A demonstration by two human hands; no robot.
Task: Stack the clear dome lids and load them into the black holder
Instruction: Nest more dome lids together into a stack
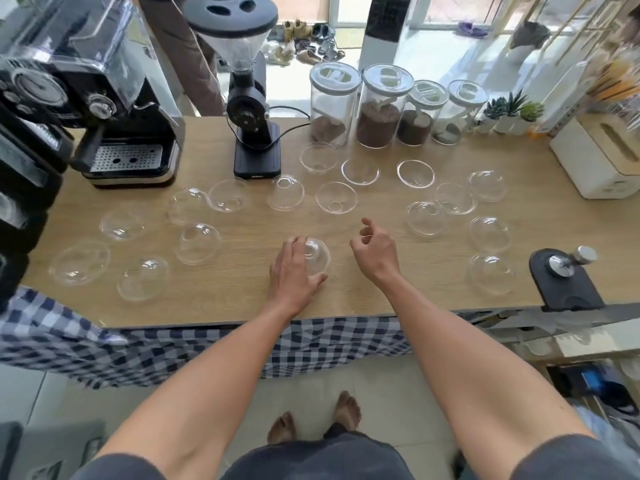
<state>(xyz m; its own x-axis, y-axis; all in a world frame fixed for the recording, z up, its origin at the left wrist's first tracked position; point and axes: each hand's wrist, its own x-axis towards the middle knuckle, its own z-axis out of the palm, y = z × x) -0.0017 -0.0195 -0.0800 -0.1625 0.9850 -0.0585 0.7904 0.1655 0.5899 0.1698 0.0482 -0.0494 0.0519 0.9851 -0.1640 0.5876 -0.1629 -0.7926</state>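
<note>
My left hand (294, 271) cups a dome lid (317, 256) on the table (242, 306), my right hand (375, 252) hovers loosely curled and empty just beside it; thin, light, slippery plastic, I judge, best pinched gently by the rim.

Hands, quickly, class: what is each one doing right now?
Left hand: closed around a clear dome lid on the counter.
Right hand: empty, fingers loosely curled, above the counter.
</note>
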